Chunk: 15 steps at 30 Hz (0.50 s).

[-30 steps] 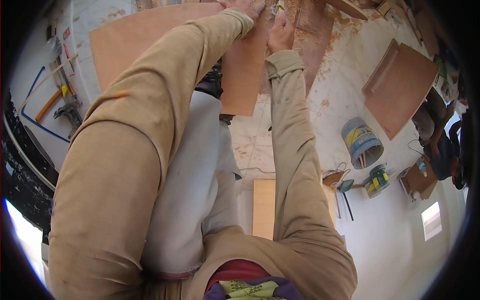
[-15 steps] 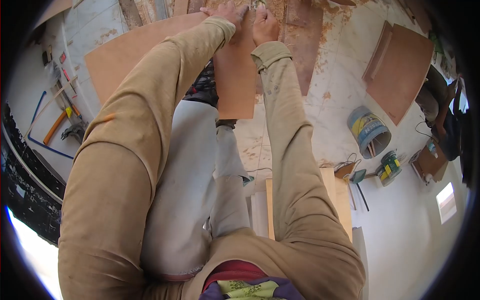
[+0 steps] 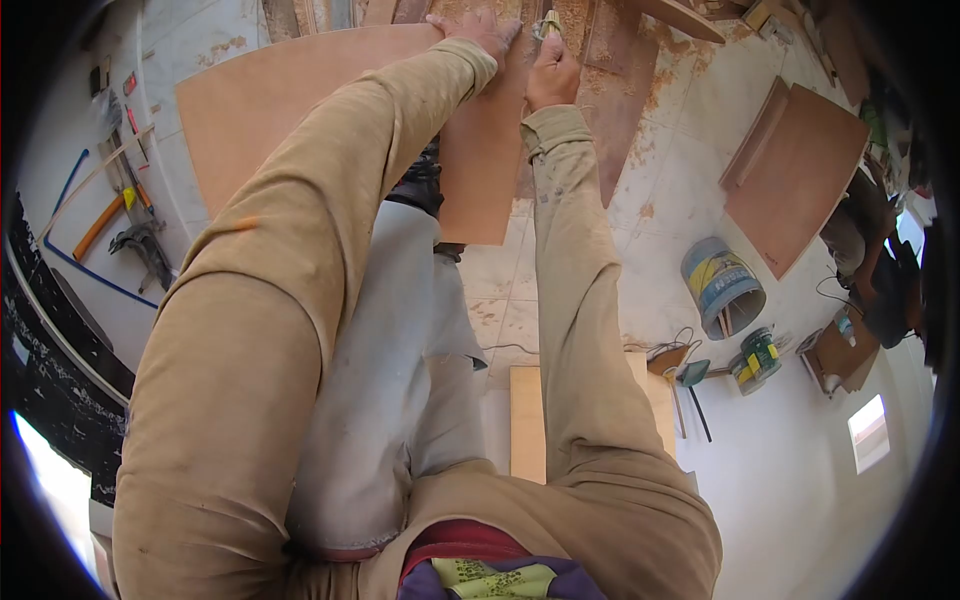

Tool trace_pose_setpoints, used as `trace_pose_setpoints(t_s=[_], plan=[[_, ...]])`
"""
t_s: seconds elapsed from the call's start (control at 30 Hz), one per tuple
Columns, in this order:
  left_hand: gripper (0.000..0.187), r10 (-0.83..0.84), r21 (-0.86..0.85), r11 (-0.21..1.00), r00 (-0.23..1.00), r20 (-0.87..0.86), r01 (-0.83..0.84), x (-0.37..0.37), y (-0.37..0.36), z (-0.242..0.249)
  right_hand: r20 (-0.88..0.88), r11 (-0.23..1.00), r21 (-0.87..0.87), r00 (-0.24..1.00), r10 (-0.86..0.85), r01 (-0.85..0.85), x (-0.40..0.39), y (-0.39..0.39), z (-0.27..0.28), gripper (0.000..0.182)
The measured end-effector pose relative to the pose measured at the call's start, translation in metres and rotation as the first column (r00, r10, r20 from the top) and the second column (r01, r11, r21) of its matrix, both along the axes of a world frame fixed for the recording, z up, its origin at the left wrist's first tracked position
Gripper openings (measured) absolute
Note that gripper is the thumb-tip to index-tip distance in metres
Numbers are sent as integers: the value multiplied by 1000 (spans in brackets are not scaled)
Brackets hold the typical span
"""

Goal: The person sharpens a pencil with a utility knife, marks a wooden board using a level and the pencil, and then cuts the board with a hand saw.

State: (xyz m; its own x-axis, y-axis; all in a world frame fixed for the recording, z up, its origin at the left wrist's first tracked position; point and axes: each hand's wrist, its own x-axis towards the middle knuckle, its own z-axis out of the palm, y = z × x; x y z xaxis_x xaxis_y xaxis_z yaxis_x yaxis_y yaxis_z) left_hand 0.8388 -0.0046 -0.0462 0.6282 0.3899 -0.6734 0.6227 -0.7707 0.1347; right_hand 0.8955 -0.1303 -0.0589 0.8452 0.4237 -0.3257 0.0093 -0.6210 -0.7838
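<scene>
My left hand (image 3: 482, 36) lies with its fingers spread at the top of the view, pressed on the thin brown wood sheets. Under my forearm a wide sheet with a curved edge (image 3: 290, 100) reaches out to the left. A narrower brown panel (image 3: 478, 180) extends toward me below that hand. My right hand (image 3: 553, 78) is closed around a small tool with a yellowish end (image 3: 551, 22), whose exact kind I cannot make out. Beside it lie darker brown boards (image 3: 625, 120) strewn with wood shavings.
On the right stand a blue and yellow bucket (image 3: 722, 285), a green can (image 3: 758, 358) and a leaning brown panel (image 3: 800, 180). A person's dark clothing (image 3: 875, 260) shows at the far right. A saw with an orange handle (image 3: 98, 230) and other tools lie at left.
The whole view has shifted slightly. My right hand appears lower and further right, and more of the tool's yellowish end shows above it. My left hand stays on the sheets.
</scene>
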Motion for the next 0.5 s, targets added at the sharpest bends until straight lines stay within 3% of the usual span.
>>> trace_pose_setpoints(t_s=[0.07,0.17,0.23,0.33,0.43,0.5], plan=[[96,28,-54,998,1000,-8,-29,4,0,-2,-167,1000,6,986,-7,8,12,4,-3,40],[103,1,-25,1000,998,-67,-3,7,0,5,-455,1000,-7,890,-29,29,11,6,48,40],[109,0,-25,1000,998,-68,-1,6,-2,17,-202,994,104,977,64,-44,-5,-16,34,38],[118,-9,-70,998,996,-88,3,3,-3,28,-125,994,18,986,107,-106,-57,-79,99,38],[123,-5,-96,995,994,-105,-5,13,0,33,-347,997,-69,936,-62,41,-125,-149,190,42],[124,5,-102,995,992,-130,-19,12,2,35,-382,993,-113,921,-82,42,-128,-148,201,42]])
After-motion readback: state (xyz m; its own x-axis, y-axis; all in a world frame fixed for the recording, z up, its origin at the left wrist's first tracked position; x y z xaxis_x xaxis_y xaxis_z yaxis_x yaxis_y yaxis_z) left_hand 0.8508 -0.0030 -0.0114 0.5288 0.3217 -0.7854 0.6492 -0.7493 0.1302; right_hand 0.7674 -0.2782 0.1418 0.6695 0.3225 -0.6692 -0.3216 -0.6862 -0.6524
